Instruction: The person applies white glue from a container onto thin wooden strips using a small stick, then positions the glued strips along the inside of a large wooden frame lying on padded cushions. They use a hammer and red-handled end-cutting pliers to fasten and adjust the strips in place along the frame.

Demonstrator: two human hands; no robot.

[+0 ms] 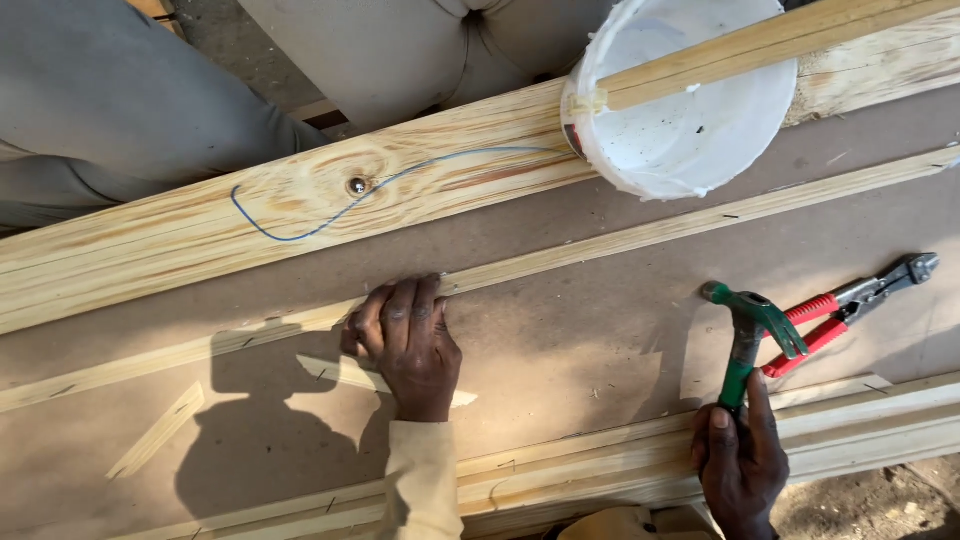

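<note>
Brown board (600, 330) is carrying everything; thin wood strip (620, 238) is running across its middle toward the far right edge. White bucket (690, 120) is sitting at the far edge, red-handled cutters (850, 305) near the right edge. Left hand (410, 340) is pressing the strip, fingers flat, gripping nothing; right hand (740, 455) is clenching a green hammer (748, 340). Fingertips are lying close: a glancing blow could catch them or split the strip.

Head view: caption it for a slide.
Left hand presses a thin wood strip on the board; right hand grips a green hammer.
</note>
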